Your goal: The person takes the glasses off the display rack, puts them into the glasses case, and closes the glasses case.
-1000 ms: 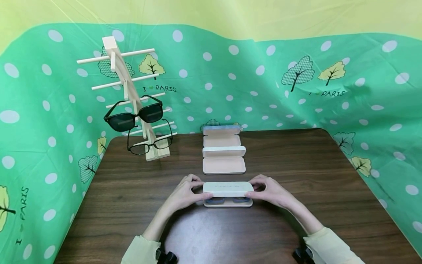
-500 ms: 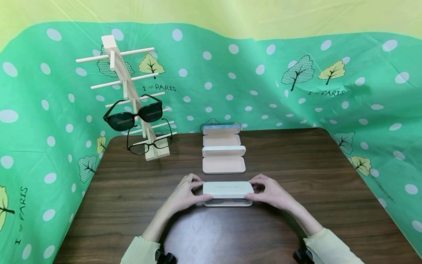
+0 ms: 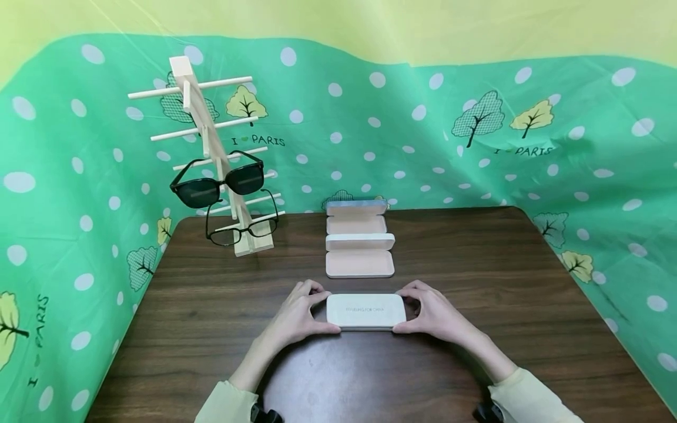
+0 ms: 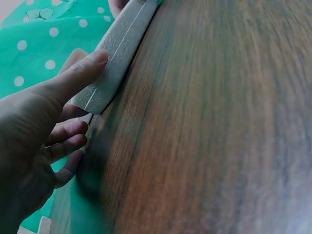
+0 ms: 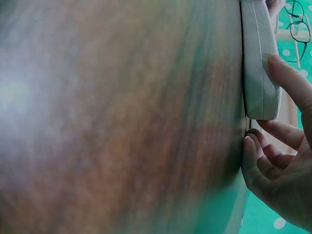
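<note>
A pale glasses case (image 3: 366, 311) lies closed on the table, with faint lettering on its lid. Its left end is held by my left hand (image 3: 297, 314), thumb on the front edge and fingers behind. In the same way my right hand (image 3: 435, 315) grips the right end. Seen from the left wrist, the thumb presses the front of the case (image 4: 117, 58) across its seam. The right wrist view has the other thumb on the front of the case (image 5: 261, 73). Whatever is inside the case is hidden.
Behind the closed case stand two open cases, a white one (image 3: 359, 264) and a blue-lidded one (image 3: 357, 225). At the left, a wooden rack (image 3: 211, 141) carries black sunglasses (image 3: 245, 179) and thin black-framed glasses (image 3: 226, 237). A green dotted cloth (image 3: 317, 141) hangs behind the table (image 3: 476, 264).
The lid of the front glasses case has come down, and both thumbs have moved down with it. Glasses with bluish lenses, seen inside earlier, are now covered.
</note>
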### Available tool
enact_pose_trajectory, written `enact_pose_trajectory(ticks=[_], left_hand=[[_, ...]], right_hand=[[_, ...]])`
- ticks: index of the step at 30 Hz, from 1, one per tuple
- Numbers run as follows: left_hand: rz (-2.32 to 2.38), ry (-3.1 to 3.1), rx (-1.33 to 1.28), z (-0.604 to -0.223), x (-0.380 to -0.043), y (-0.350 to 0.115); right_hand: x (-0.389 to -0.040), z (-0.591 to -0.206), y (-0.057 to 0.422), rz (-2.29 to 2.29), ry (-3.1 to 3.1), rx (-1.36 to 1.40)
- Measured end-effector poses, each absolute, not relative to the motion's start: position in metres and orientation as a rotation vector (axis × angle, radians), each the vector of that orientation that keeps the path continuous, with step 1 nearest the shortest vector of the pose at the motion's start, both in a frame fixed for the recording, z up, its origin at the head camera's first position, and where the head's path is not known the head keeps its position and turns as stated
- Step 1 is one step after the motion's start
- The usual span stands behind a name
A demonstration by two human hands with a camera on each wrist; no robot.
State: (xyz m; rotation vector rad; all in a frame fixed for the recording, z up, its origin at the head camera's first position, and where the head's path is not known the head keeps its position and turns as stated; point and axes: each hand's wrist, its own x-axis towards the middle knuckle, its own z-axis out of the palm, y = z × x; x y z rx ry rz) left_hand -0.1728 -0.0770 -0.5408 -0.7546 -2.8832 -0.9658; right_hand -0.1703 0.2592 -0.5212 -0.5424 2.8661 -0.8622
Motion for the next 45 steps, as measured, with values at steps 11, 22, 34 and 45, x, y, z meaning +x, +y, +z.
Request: enact_pose_trajectory(ticks=[11, 22, 34, 45], left_hand=[[-0.984, -2.869, -0.746, -0.54, -0.171, -0.078], [-0.965, -2.862, -0.724, -0.542, -0.17, -0.076], [-0.947, -2.854, -0.739, -0.542, -0.168, -0.076], [-0.942, -2.861, -0.765, -0.542, -0.168, -0.075]], right_hand=[[-0.168, -0.516, 0.254, -0.819, 2.882, -0.57], [-0.169, -0.511, 0.249, -0.718, 2.877, -0.553], [-0.168, -0.511, 0.245, -0.654, 2.897, -0.604], [-0.166, -0.51, 0.242, -0.619, 2.902, -0.55]])
